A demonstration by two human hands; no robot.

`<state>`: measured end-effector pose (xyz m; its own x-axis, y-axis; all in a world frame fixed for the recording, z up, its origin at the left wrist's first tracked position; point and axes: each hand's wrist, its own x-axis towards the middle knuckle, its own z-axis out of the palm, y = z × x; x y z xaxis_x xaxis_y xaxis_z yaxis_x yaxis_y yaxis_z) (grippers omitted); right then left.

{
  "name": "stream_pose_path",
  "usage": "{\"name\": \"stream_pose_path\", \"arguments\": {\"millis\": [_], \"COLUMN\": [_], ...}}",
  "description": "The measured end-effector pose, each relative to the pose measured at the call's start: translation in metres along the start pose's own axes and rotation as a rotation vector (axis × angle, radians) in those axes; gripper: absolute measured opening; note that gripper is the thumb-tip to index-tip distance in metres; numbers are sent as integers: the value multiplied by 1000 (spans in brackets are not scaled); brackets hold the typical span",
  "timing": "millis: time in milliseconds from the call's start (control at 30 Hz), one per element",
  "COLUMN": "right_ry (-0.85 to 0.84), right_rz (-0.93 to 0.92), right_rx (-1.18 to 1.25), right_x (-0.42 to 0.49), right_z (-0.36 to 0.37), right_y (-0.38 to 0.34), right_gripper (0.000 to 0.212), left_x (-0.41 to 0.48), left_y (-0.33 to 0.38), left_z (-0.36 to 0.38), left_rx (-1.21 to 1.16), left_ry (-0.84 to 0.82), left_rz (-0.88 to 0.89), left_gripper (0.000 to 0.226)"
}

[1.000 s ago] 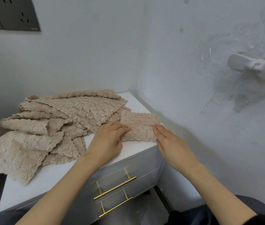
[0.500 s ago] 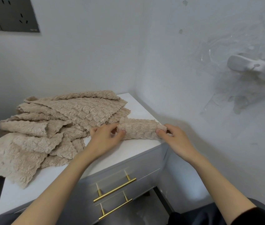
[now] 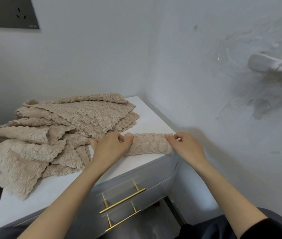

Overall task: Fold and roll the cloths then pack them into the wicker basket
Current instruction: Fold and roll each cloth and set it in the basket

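Observation:
A beige fluffy cloth (image 3: 149, 144) lies as a narrow roll near the front right corner of the white cabinet top (image 3: 147, 116). My left hand (image 3: 111, 147) grips the roll's left end with curled fingers. Over at the right end, my right hand (image 3: 186, 146) pinches the cloth. Behind and left of the roll sits a loose pile of several beige cloths (image 3: 50, 133), some hanging over the cabinet's left edge. No wicker basket is in view.
The cabinet stands in a wall corner, with drawers carrying gold bar handles (image 3: 123, 200) below the top. A dark socket panel (image 3: 9, 12) is on the back wall. A white fixture (image 3: 273, 66) wrapped in clear plastic juts from the right wall.
The folded cloth lay flat under my hands a second ago. Both hands have since rolled it into a narrow tube and now hold its two ends.

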<state>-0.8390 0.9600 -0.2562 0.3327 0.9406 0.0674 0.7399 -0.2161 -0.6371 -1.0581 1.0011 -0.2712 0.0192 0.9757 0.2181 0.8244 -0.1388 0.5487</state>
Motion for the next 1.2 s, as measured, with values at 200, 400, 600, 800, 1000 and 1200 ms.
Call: {"name": "stream_pose_path", "arguments": {"millis": [200, 400, 600, 800, 1000, 1200], "right_ry": [-111, -207, -147, -73, -23, -9], "right_rz": [16, -52, -166, -188, -287, -322], "right_rx": [-67, 8, 163, 299, 273, 235], "right_x": [6, 6, -4, -13, -35, -69], "right_z": [6, -1, -5, -30, -70, -103], "right_y": [-3, -10, -15, -23, -32, -34], "right_gripper": [27, 25, 13, 8, 6, 9], "left_x": [2, -3, -15, -20, -30, -46], "left_y": [1, 6, 14, 24, 48, 78], "left_z": [4, 5, -1, -29, -52, -68], "left_rx": [-12, -20, -256, -697, -861, -912], "left_ry": [-100, -85, -73, -172, -188, -182], "left_rz": [3, 42, 88, 96, 94, 143], "left_gripper": [39, 36, 28, 25, 23, 22]}}
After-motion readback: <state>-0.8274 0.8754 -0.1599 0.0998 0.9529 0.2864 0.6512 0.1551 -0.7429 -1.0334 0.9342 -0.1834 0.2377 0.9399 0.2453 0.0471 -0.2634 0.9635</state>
